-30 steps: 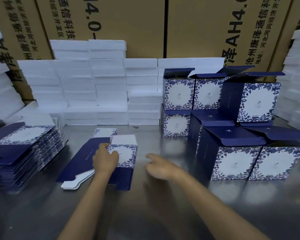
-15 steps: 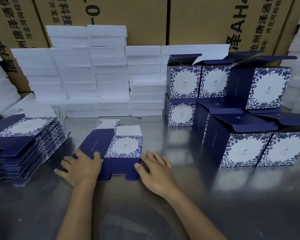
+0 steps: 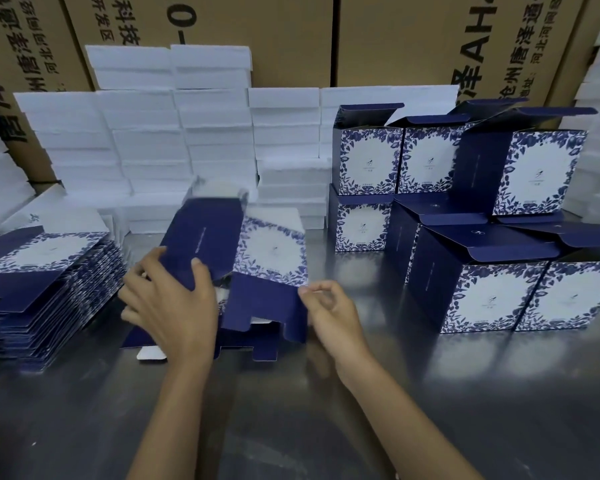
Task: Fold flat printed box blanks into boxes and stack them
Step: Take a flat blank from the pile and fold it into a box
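Opening a flat blank into a tube, near the table's (image 3: pixel 326 427) front-left.
Left hand (image 3: pixel 174 306) clasps the box blank's (image 3: pixel 257 258) navy panel; right hand (image 3: pixel 329 313) pinches its bottom flap. Next, judged: square it, then tuck the flaps.

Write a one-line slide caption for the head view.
Both hands, left hand and right hand, open a box blank between flat blanks and folded boxes.

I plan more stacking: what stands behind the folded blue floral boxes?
Behind the folded blue floral boxes stand white foam slabs and brown cartons; the slabs' lower right part is covered.
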